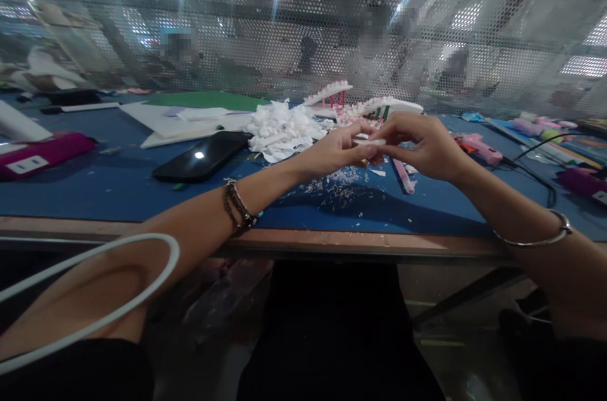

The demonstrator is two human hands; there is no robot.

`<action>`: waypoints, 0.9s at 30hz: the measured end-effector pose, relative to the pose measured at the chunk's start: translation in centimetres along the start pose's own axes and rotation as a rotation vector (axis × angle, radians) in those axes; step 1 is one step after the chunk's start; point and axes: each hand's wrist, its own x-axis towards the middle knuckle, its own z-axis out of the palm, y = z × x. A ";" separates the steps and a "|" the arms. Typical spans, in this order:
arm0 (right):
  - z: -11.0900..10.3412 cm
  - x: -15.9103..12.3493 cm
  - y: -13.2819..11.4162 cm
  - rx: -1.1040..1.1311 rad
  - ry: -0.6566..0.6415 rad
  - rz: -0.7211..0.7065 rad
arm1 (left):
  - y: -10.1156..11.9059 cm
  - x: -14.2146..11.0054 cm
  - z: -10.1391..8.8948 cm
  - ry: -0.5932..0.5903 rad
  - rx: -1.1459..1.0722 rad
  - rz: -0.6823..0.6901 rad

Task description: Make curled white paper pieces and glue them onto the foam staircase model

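Above the blue table, my left hand and my right hand come together, fingertips touching. A small flat white piece is pinched between the fingers of both hands; its exact kind cannot be made out. Below them lie fine pale shavings. A pink stick-like tool rests just under my right hand. Left of my left hand rises a heap of white paper-like scraps. Behind the hands stand white pieces on red posts, partly hidden.
A black phone lies left of the heap. White and green sheets are spread behind it. To the right is a pink glue gun near black cables. Purple-and-white objects sit at far left. A perforated screen stands behind.
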 end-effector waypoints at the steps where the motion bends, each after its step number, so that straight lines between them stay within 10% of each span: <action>1: 0.0 0.0 -0.1 -0.005 0.016 0.012 | 0.1 0.0 0.1 -0.015 -0.006 -0.014; 27: 0.2 -0.2 -0.2 0.139 0.018 0.102 | 0.3 -0.1 0.7 -0.010 -0.079 -0.004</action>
